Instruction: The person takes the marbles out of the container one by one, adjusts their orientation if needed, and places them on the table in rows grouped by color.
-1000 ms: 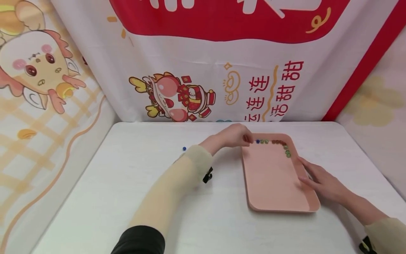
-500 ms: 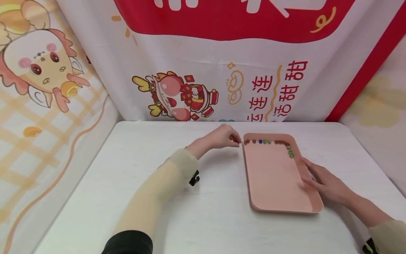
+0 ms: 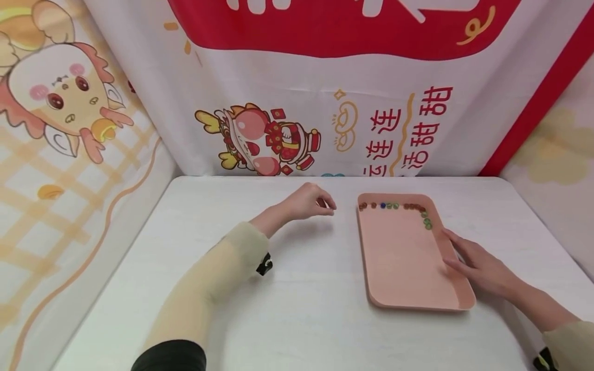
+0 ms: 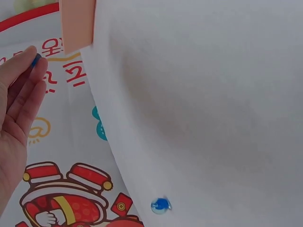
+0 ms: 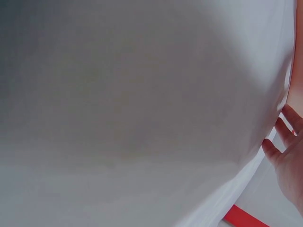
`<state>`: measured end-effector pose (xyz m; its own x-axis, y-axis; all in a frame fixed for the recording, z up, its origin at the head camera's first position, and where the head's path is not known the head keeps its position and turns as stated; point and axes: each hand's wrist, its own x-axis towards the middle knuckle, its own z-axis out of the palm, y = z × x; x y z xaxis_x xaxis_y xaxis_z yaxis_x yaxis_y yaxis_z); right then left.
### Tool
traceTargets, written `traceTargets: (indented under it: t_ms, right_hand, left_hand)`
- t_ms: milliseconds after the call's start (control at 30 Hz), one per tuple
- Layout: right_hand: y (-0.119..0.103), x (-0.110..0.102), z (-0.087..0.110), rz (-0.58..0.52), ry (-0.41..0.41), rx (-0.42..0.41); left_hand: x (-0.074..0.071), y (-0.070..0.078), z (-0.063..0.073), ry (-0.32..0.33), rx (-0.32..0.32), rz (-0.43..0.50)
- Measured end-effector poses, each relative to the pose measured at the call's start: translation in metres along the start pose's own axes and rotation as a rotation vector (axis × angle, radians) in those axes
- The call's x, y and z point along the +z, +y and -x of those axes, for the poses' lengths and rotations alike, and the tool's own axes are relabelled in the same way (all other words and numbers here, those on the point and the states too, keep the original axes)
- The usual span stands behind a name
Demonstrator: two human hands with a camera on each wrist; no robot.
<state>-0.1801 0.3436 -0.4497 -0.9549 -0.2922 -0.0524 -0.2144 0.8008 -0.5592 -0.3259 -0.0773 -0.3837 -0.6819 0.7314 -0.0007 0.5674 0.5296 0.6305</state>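
A shallow pink tray (image 3: 399, 257) lies on the right of the white table. Along its far wall and far right corner runs a line of small glass marbles (image 3: 392, 205), brown, blue and green. To the left of the tray, my left hand (image 3: 308, 202) hovers above the table; the left wrist view shows a blue marble (image 4: 36, 59) pinched between thumb and forefinger. My right hand (image 3: 482, 263) grips the tray's right wall, thumb over the rim and fingers along the outside. In the right wrist view its fingertips (image 5: 279, 124) are right at the tray's side.
Another blue marble (image 4: 161, 205) sits loose on the table in the left wrist view; in the head view it is hidden. A printed white and red cloth (image 3: 278, 67) hangs behind the table, with a patterned cloth (image 3: 69, 206) along the left side.
My left hand has moved left from the tray's far left corner, uncovering brown marbles there. The loose blue marble has dropped out of the head view. My right hand stays on the tray.
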Motion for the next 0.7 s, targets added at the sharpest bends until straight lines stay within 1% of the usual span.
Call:
traceTargets:
  t_ms: [267, 433, 700]
  right_hand:
    - [0.000, -0.001, 0.000, -0.011, -0.006, 0.008]
    - [-0.001, -0.001, 0.000, -0.022, -0.010, 0.007]
    - [0.000, -0.002, 0.000, -0.007, -0.014, 0.017]
  left_hand:
    - [-0.007, -0.008, 0.015, 0.035, -0.008, 0.049]
    - [-0.010, -0.015, 0.023, 0.027, -0.039, 0.079]
    - [-0.017, -0.026, 0.036, 0.015, -0.085, 0.060]
